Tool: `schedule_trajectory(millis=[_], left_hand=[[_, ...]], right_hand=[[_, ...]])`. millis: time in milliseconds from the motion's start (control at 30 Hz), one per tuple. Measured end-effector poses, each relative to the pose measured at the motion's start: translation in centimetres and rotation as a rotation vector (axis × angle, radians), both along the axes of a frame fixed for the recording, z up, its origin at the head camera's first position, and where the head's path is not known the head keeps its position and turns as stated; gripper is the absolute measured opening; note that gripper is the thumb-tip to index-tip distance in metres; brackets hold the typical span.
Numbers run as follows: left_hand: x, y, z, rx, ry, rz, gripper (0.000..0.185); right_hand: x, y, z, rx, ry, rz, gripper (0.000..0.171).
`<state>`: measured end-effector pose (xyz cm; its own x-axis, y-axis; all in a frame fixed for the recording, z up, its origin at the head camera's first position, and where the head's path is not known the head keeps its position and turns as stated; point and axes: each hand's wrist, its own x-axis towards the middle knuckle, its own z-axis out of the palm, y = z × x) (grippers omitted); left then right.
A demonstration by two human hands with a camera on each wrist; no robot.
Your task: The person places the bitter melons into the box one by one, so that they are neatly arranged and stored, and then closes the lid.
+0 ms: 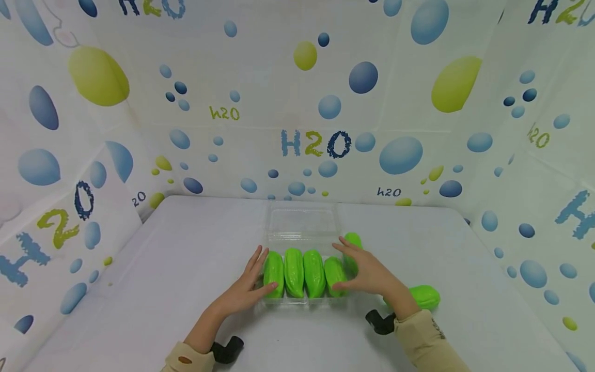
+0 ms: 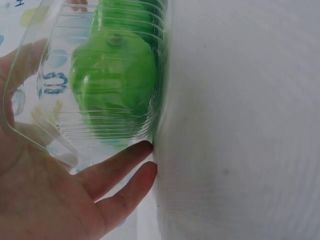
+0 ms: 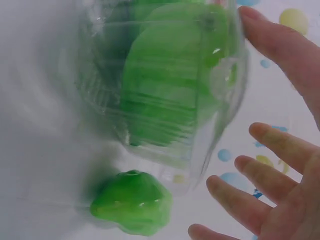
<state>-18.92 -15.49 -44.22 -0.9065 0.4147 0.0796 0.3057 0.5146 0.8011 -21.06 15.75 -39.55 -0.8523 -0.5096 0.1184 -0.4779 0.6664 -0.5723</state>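
A clear plastic clamshell box (image 1: 304, 301) lies with its lid (image 1: 302, 221) folded back, away from me. Inside, several glossy green cucumber-shaped pieces (image 1: 294, 273) stand side by side. My left hand (image 1: 243, 290) is at the box's left end, thumb over the rim and fingers extended along the outer wall; two of its fingertips (image 2: 145, 147) reach low by the table in the left wrist view. At the right end, my right hand (image 1: 372, 274) spreads its fingers around the corner, thumb near the rightmost piece. Neither hand grips anything.
One loose green piece (image 1: 353, 253) lies just right of the box, partly behind my right hand. Another green piece (image 1: 425, 297) is on the white table (image 1: 195, 248) beyond my right wrist. A patterned sheet (image 1: 260, 67) hangs around the table.
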Motion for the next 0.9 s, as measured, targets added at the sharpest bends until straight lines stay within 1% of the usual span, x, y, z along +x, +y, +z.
schedule_trajectory(millis=[200, 433, 667, 900], left_hand=[[-0.09, -0.06, -0.08, 0.014, 0.004, -0.002, 0.081], [-0.11, 0.03, -0.12, 0.013, -0.006, 0.0, 0.081], [-0.08, 0.05, -0.01, 0.037, -0.002, -0.009, 0.081], [-0.15, -0.04, -0.11, 0.031, 0.013, -0.012, 0.081]], right_hand=[[-0.06, -0.03, -0.35, -0.009, -0.014, -0.008, 0.093], [0.03, -0.22, -0.91, 0.029, -0.005, -0.036, 0.094], [0.08, -0.37, -0.76, 0.031, 0.016, -0.041, 0.095], [0.0, -0.15, -0.43, 0.021, 0.032, -0.043, 0.095]])
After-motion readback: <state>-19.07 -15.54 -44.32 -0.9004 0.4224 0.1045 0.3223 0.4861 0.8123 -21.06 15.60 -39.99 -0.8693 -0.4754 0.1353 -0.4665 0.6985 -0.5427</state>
